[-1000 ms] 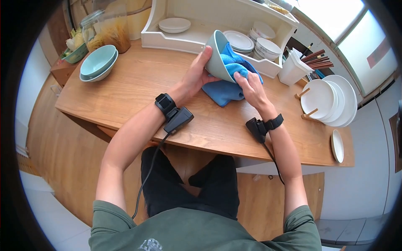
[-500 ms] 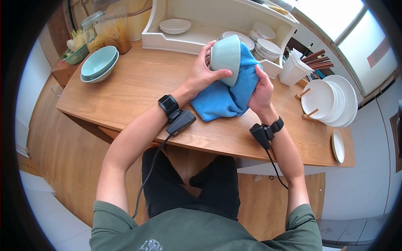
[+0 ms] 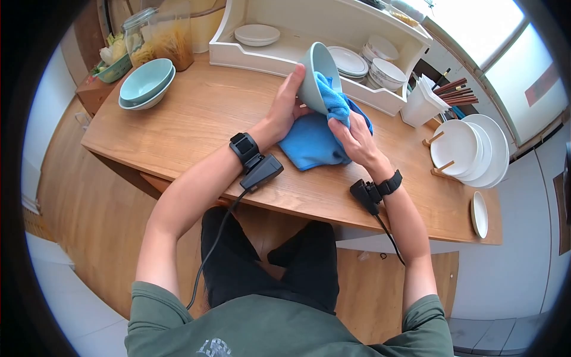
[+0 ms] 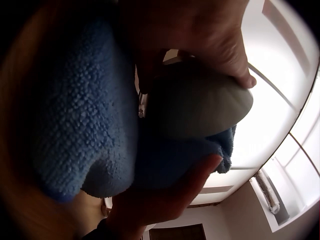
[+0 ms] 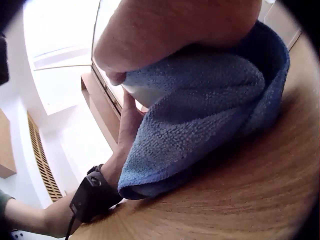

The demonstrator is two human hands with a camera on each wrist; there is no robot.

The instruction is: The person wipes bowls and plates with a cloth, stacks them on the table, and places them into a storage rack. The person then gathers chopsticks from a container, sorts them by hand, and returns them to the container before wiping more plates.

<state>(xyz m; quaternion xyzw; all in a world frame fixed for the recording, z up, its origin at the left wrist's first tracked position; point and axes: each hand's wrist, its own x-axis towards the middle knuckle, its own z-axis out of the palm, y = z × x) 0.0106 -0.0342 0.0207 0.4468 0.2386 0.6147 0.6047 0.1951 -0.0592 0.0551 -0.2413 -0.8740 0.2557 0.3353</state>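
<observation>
The left hand (image 3: 284, 110) grips a pale green bowl (image 3: 311, 89) by its outside, the bowl tipped on its side above the table with its opening toward the right. With thumb and fingers the right hand (image 3: 355, 141) pinches a blue cloth (image 3: 315, 141) against the bowl's rim and inside; the rest of the cloth hangs down to the tabletop. In the left wrist view, the bowl (image 4: 200, 107) is between the two hands, the cloth (image 4: 95, 115) close at the left. Folds of cloth (image 5: 190, 110) cover most of the bowl in the right wrist view.
Two nested green bowls (image 3: 146, 83) stand at the table's left, near pasta containers (image 3: 169, 44). Behind is a white shelf (image 3: 250, 59) with plates and bowls. To the right are a chopstick holder (image 3: 423, 102), plates in a wooden rack (image 3: 455, 146) and a small white dish (image 3: 479, 214).
Since half a second ago the bowl has turned so its opening shows again, and the right hand has moved up and left to its rim with the cloth. The head view has shifted slightly.
</observation>
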